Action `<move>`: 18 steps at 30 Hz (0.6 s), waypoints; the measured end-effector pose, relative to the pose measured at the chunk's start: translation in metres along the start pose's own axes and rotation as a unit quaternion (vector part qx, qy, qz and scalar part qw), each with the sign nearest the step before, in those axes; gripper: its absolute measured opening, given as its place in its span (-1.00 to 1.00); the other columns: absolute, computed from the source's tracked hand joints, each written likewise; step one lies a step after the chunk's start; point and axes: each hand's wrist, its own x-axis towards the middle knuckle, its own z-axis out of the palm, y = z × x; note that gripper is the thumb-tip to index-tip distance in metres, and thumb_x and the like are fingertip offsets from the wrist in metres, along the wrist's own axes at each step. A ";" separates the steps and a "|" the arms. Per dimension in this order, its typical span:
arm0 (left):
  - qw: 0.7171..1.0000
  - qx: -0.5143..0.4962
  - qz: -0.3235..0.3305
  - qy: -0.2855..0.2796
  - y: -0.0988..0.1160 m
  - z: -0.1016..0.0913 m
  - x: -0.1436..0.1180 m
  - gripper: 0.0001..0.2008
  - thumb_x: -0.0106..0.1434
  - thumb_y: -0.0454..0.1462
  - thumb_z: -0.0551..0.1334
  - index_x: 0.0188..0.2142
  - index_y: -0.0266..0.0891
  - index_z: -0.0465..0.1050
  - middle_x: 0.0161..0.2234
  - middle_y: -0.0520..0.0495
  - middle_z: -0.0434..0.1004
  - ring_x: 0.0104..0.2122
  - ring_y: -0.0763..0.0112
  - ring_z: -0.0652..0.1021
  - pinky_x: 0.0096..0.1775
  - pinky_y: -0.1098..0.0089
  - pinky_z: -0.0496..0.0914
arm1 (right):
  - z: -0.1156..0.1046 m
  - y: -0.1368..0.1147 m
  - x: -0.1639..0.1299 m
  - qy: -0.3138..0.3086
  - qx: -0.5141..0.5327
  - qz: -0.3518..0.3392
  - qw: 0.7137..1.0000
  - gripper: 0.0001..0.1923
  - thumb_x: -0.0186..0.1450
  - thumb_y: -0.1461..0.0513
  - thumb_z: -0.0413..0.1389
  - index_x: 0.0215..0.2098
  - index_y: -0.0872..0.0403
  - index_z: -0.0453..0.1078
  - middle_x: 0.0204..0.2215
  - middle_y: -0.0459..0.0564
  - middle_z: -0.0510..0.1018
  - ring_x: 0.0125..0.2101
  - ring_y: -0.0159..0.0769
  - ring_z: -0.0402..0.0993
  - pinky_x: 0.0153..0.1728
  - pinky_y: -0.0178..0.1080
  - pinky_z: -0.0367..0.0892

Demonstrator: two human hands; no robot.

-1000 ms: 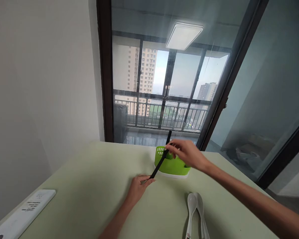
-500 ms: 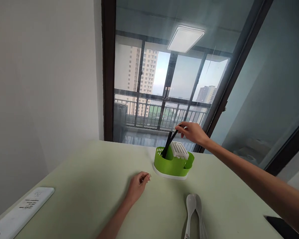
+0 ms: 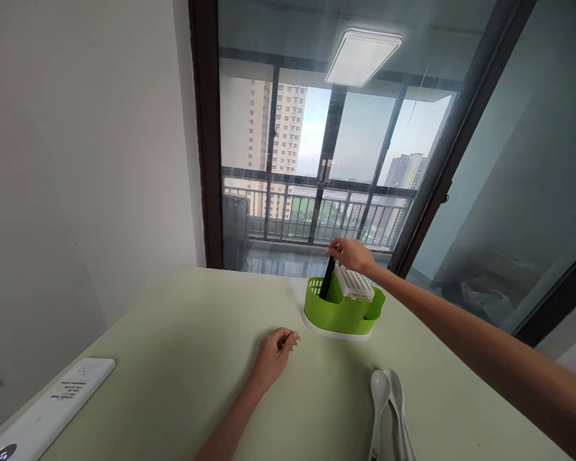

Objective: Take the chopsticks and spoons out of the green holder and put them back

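Note:
A green utensil holder [image 3: 338, 315] with a white base and a white slotted piece [image 3: 354, 282] stands toward the far edge of the table. Black chopsticks [image 3: 327, 282] rise nearly upright from its left compartment; how many there are, I cannot tell. My right hand [image 3: 352, 254] reaches over the holder, its fingers closed around their top ends. In front of the holder, my left hand [image 3: 274, 353] rests on the table with fingers curled and thumb near the fingertips; nothing shows in it. Two pale spoons [image 3: 381, 392] lie side by side nearer to me, on the right.
The pale green table [image 3: 173, 358] spreads around both hands. At its left edge lies a long white device [image 3: 60, 400] with dark print. A white wall [image 3: 86, 166] borders the left side, and a dark-framed glass door [image 3: 206, 192] stands behind the table.
My right hand has moved slightly left and down, bringing its tilted chopstick upright beside the other black one. The view has shifted a little; my left hand keeps its pose.

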 end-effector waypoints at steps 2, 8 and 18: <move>1.000 -0.003 0.001 0.001 0.001 -0.001 0.000 -0.56 0.36 0.06 0.12 -0.31 -0.23 0.55 -0.38 -0.07 0.61 -0.40 0.33 0.53 -0.31 0.38 0.38 | -0.017 -0.006 -0.001 0.041 -0.024 0.008 0.999 -0.71 0.44 0.11 0.01 -0.01 0.09 0.44 -0.23 0.12 0.69 -0.31 -0.16 0.58 -0.38 -0.24 0.30; 1.000 -0.009 -0.001 -0.003 0.003 -0.003 0.002 -0.56 0.36 0.06 0.11 -0.30 -0.21 0.55 -0.37 -0.07 0.61 -0.38 0.32 0.55 -0.27 0.37 0.42 | -0.080 -0.045 -0.037 0.072 -0.105 -0.124 0.984 -0.72 0.46 0.10 -0.05 -0.05 0.03 0.44 -0.29 0.03 0.64 -0.40 -0.24 0.45 -0.42 -0.27 0.08; 1.000 0.013 -0.006 -0.009 0.005 -0.004 0.003 -0.58 0.34 0.06 0.11 -0.32 -0.20 0.54 -0.37 -0.07 0.63 -0.40 0.31 0.57 -0.29 0.37 0.42 | -0.052 -0.051 -0.183 -0.122 -0.195 -0.408 0.883 -0.70 0.48 0.36 -0.12 -0.34 0.05 0.35 -0.46 -0.05 0.48 -0.51 -0.33 0.26 -0.49 -0.16 -0.12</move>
